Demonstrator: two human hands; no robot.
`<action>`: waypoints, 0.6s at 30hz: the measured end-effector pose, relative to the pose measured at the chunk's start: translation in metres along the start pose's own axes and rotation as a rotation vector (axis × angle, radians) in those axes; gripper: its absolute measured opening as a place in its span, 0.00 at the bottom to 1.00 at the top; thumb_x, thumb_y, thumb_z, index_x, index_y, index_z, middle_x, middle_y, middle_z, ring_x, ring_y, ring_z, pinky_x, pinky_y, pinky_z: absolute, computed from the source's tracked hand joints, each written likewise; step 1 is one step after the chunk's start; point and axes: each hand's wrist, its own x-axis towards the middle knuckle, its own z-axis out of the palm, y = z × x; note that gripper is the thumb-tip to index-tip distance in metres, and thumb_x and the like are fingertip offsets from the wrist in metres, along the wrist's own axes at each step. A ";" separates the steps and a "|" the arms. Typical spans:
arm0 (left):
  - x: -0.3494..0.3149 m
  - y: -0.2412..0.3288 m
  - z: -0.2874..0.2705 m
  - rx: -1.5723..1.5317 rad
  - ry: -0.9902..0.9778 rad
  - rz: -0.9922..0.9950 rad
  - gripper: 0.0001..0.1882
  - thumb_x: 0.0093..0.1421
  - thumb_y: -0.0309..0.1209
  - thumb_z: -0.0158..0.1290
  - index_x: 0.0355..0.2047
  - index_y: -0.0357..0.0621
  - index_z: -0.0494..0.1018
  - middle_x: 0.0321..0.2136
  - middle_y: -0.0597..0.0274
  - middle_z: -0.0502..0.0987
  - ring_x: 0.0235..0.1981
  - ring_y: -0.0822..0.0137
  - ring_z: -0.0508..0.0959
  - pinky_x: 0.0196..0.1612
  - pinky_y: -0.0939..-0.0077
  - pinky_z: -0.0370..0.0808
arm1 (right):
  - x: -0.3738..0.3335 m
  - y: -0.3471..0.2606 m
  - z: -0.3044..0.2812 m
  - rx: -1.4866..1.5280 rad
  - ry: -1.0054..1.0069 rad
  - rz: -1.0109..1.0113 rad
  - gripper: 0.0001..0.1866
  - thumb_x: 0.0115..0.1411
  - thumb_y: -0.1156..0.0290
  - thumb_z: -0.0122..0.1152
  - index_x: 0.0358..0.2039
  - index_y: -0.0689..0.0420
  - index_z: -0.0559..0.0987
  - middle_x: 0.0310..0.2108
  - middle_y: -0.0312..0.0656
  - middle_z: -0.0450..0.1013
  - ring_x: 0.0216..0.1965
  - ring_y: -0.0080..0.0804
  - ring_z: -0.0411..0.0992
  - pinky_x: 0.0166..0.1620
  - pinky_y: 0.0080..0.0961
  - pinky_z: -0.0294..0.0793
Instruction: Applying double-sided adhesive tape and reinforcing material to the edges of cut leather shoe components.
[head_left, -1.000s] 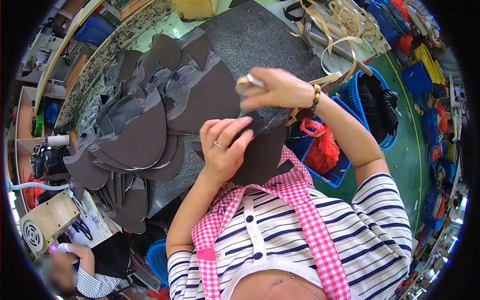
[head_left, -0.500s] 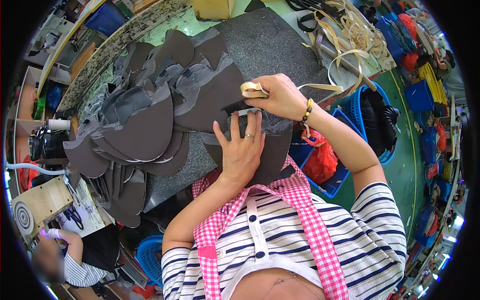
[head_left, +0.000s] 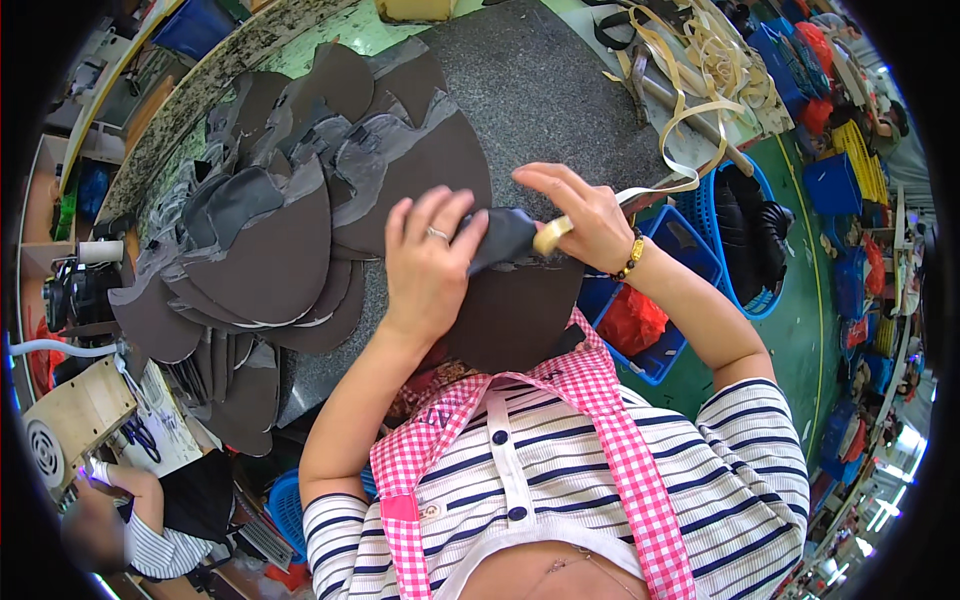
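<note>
A brown rounded panel (head_left: 515, 312) lies in front of my body, with a dark grey flap (head_left: 505, 240) raised at its far edge. My left hand (head_left: 428, 268) is at the flap's left side, its fingers stretched and apart, slightly blurred; the thumb is hidden. At the flap's right end, my right hand (head_left: 595, 228) is closed on a looped cream tape (head_left: 553, 236), its forefinger stretched out to the left. A strip of this tape runs from behind the hand toward a tangled heap of tape (head_left: 705, 60) at the far right.
Several overlapping brown panels with grey edges (head_left: 265, 255) cover the left of the dark stone slab (head_left: 540, 90). At the right stand a blue crate (head_left: 655, 370) with a red bag and a blue basket (head_left: 768, 300) with black pieces. Another person (head_left: 165, 525) sits at lower left.
My left hand has lifted off the panel and moved left, its fingers up. My right hand has shifted right and nearer with the tape. The grey flap now stands up between the hands.
</note>
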 end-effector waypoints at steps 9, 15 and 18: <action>-0.019 -0.005 0.015 -0.052 -0.002 0.189 0.15 0.51 0.27 0.52 0.40 0.41 0.79 0.46 0.60 0.75 0.50 0.61 0.73 0.58 0.58 0.67 | 0.005 0.008 -0.001 -0.081 -0.165 -0.433 0.31 0.43 0.78 0.63 0.53 0.59 0.74 0.55 0.45 0.72 0.27 0.30 0.77 0.26 0.22 0.77; -0.030 -0.004 0.003 -0.098 -0.200 0.111 0.18 0.55 0.27 0.54 0.47 0.41 0.76 0.51 0.59 0.75 0.54 0.58 0.73 0.59 0.56 0.66 | 0.004 0.010 -0.014 -0.059 -0.438 -0.341 0.29 0.41 0.74 0.65 0.48 0.53 0.77 0.55 0.39 0.72 0.28 0.34 0.79 0.28 0.28 0.78; -0.041 0.001 -0.001 -0.104 -0.162 0.117 0.18 0.57 0.28 0.56 0.48 0.42 0.75 0.50 0.60 0.76 0.54 0.58 0.73 0.58 0.56 0.66 | -0.007 0.040 -0.015 0.159 -0.285 -0.399 0.23 0.41 0.76 0.64 0.42 0.55 0.78 0.48 0.40 0.77 0.30 0.36 0.79 0.29 0.29 0.79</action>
